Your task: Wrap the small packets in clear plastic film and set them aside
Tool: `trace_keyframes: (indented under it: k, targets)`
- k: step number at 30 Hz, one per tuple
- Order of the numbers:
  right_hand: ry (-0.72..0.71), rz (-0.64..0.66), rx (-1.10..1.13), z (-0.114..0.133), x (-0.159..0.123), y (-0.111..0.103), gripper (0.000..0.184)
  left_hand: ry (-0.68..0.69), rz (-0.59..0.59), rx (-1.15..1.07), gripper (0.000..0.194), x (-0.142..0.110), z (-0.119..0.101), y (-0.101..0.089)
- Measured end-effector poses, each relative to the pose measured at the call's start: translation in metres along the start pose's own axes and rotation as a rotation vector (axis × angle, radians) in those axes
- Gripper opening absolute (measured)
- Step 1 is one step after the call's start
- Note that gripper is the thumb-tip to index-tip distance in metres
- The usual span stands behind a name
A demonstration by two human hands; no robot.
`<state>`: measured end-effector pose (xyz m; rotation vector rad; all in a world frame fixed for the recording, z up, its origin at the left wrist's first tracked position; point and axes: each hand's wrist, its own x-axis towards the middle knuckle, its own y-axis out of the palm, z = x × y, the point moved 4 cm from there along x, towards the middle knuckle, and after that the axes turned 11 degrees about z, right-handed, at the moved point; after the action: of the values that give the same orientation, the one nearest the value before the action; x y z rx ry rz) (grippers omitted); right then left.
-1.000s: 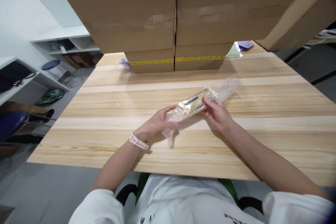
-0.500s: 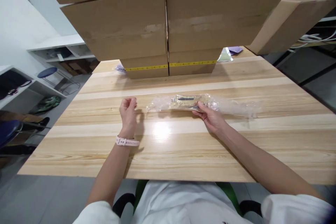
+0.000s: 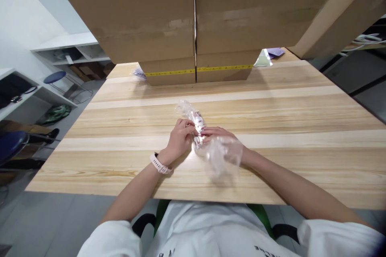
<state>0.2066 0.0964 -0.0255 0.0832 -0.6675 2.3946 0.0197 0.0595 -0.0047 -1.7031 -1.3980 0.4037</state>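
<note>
A slim package wrapped in clear bubble wrap [image 3: 199, 121] lies lengthwise, pointing away from me, over the middle of the table. Its loose plastic tail [image 3: 221, 158] flares at the near end and is blurred by motion. My left hand [image 3: 180, 137] is closed on the package from the left, fingers curled at its edge. From the right, my right hand [image 3: 221, 133] holds the package with fairly straight fingers. The plastic covers part of that hand, and its thumb cannot be made out. What is inside the wrap looks shiny but is not clear.
Stacked cardboard boxes [image 3: 169, 28] with yellow tape stand at the back of the wooden table [image 3: 120, 160]. A purple packet [image 3: 275, 52] lies behind them on the right, and a small plastic bag [image 3: 139, 73] at the left. A blue stool [image 3: 54, 77] stands on the floor.
The package has turned from lying crosswise to pointing away from me and has come nearer. My left hand has moved right onto it; my right hand has shifted slightly left.
</note>
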Motion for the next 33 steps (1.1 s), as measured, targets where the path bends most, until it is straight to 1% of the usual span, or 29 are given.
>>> trace_keyframes:
  k: [1,3,5,6,7,9,11,13,15,16,17,18,20,21,22,24,26,27,30,32,33]
  targets:
    - [0.030,-0.043,0.043,0.000,-0.002,-0.006,0.017,-0.032,-0.013,-0.013,0.032,0.000,0.002,-0.002]
    - [0.139,-0.170,0.135,-0.005,-0.007,-0.015,0.025,-0.114,-0.046,-0.032,0.030,-0.001,0.005,-0.007]
    - [0.261,-0.304,0.230,-0.012,-0.011,-0.020,0.019,-0.221,-0.068,-0.003,0.025,-0.002,0.006,-0.010]
    - [0.297,-0.339,0.268,-0.014,-0.011,-0.019,0.016,-0.276,-0.066,0.030,0.022,-0.003,0.007,-0.011]
    - [0.311,-0.349,0.296,-0.016,-0.011,-0.018,0.018,-0.326,-0.055,0.065,0.021,-0.003,0.007,-0.012]
    - [0.308,-0.303,0.317,-0.015,-0.009,-0.012,0.029,-0.403,-0.026,0.098,0.019,-0.004,0.009,-0.012]
    - [0.294,-0.231,0.300,-0.011,-0.008,-0.007,0.039,-0.434,-0.006,0.019,0.020,-0.004,0.010,-0.012]
    - [0.281,-0.175,0.291,-0.005,-0.007,-0.003,0.042,-0.434,-0.025,-0.149,0.031,-0.004,0.011,-0.013]
    - [0.275,-0.152,0.290,-0.001,-0.007,-0.002,0.041,-0.453,-0.064,-0.337,0.050,-0.005,0.013,-0.016]
    - [0.275,-0.151,0.291,0.000,-0.007,-0.002,0.039,-0.481,-0.063,-0.427,0.058,-0.005,0.015,-0.016]
    - [0.274,-0.153,0.292,0.001,-0.006,-0.002,0.037,-0.517,-0.040,-0.510,0.065,-0.005,0.016,-0.017]
    - [0.273,-0.154,0.292,0.001,-0.006,-0.003,0.036,-0.553,0.009,-0.587,0.070,-0.005,0.016,-0.016]
    - [0.259,-0.143,0.291,0.001,-0.005,-0.003,0.035,-0.608,0.137,-0.707,0.075,-0.005,0.015,-0.014]
    - [0.249,-0.138,0.281,0.001,-0.005,-0.003,0.034,-0.621,0.178,-0.736,0.073,-0.005,0.015,-0.013]
    - [0.234,-0.137,0.261,0.001,-0.005,-0.003,0.034,-0.628,0.191,-0.739,0.068,-0.005,0.015,-0.014]
    - [0.196,-0.138,0.175,0.005,-0.005,-0.002,0.034,-0.623,0.153,-0.692,0.045,-0.004,0.017,-0.017]
    - [0.140,-0.123,0.032,0.011,-0.006,0.000,0.034,-0.602,0.089,-0.629,0.021,-0.004,0.021,-0.019]
    - [0.105,-0.100,-0.046,0.014,-0.006,0.002,0.035,-0.590,0.067,-0.611,0.016,-0.003,0.022,-0.019]
    - [0.026,-0.019,-0.212,0.021,-0.006,0.009,0.038,-0.577,0.030,-0.649,0.017,-0.003,0.024,-0.017]
    - [0.018,0.004,-0.231,0.022,-0.006,0.010,0.038,-0.543,0.011,-0.788,0.016,-0.002,0.020,-0.016]
    - [0.023,0.003,-0.222,0.021,-0.005,0.010,0.039,-0.510,0.020,-0.884,0.017,-0.001,0.016,-0.015]
